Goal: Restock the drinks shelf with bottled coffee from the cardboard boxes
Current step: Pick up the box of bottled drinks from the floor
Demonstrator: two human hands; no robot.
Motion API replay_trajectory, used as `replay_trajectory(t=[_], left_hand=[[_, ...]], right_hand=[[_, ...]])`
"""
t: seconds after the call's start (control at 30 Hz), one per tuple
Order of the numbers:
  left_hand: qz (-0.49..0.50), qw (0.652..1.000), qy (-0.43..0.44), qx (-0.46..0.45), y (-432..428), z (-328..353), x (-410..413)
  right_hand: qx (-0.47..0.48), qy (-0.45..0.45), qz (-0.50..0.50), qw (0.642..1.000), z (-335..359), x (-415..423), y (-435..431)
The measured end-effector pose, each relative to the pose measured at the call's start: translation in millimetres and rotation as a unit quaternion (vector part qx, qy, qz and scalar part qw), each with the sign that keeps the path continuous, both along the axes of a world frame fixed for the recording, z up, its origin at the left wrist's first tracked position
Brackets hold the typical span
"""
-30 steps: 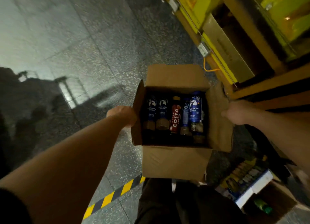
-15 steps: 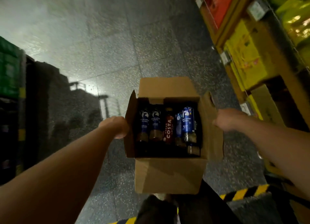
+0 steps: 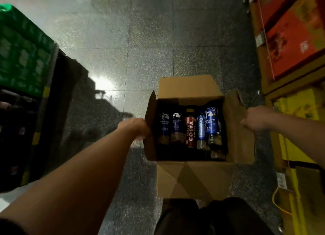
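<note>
The cardboard box (image 3: 193, 180) in front of me is plain tan-brown. Inside it, the two dark blue bottles (image 3: 164, 127) have labels with a white deer emblem, the Costa bottle (image 3: 190, 132) beside them is brown-red with white lettering and a gold cap, and the brighter blue bottles (image 3: 212, 122) carry white print. Around the box the floor (image 3: 149, 50) is dark grey tile speckled with pale flecks; left of the box is a green crate (image 3: 22, 55) with a lattice pattern, right of it are red cartons (image 3: 295, 41) above yellow cartons (image 3: 299, 111), and below it my trousers (image 3: 211, 217) are black.
</note>
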State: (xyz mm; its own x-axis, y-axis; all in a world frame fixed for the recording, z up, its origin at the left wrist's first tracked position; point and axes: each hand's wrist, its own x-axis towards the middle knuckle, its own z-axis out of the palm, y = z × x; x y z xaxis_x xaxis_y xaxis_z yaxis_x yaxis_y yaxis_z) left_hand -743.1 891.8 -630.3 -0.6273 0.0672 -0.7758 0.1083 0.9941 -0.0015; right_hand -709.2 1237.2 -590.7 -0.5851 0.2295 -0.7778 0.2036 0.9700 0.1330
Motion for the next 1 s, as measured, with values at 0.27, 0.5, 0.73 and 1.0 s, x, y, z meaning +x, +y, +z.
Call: replay_trajectory(t=[0.27, 0.5, 0.73, 1.0], left_hand=[[0.027, 0.999, -0.019, -0.01, -12.7, 6.8, -155.1], [0.04, 0.999, -0.011, -0.031, -20.8, 32.5, -293.0], [0.106, 0.994, -0.006, -0.025, -60.4, 44.3, -407.0], [0.135, 0.99, -0.012, 0.034, -134.1, 41.6, -556.4]], right_hand=[[0.022, -0.014, 0.015, 1.0, 7.9, -162.1, -15.7], [0.001, -0.018, 0.06, 0.998, 11.3, -312.1, -28.2], [0.004, 0.006, 0.121, 0.993, 36.0, -472.5, -70.4], [0.045, -0.013, 0.186, 0.981, 75.1, -632.8, -155.3]])
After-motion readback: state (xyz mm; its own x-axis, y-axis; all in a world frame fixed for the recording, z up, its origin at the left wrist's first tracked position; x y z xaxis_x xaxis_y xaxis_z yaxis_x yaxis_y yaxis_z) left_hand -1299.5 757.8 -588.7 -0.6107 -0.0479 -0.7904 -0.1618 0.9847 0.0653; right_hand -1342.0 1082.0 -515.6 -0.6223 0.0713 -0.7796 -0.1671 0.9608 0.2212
